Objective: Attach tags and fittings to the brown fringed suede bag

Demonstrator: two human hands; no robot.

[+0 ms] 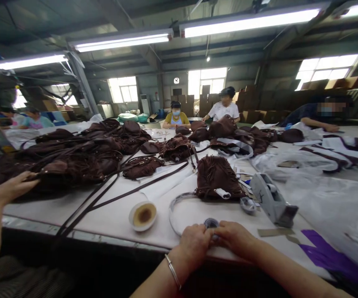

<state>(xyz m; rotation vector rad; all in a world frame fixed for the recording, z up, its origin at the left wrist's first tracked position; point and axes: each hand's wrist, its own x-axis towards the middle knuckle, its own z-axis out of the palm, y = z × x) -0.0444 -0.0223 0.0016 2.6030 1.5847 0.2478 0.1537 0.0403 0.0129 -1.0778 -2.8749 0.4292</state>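
Note:
At the table's near edge, my left hand point(194, 242), with a silver bracelet on its wrist, and my right hand point(236, 238) meet with fingers closed around a small coiled strap point(211, 223). The coil looks dark under greyish, film-like wrapping; my fingers hide its lower part. A wrapped length of strap point(173, 211) curves from near the fringed brown bag point(217, 178) down towards my left hand. That bag lies just beyond my hands with a small white wrapped piece point(222, 193) on its front. Right of it sits another wrapped coil point(247, 205).
A bowl of brownish stuff point(142, 216) stands left of my hands. To the right are a grey tape dispenser point(273, 200) and purple material point(330, 252). Brown bags point(82, 161) pile up at left, where a co-worker's hand point(14, 188) reaches in. Other people sit across the table.

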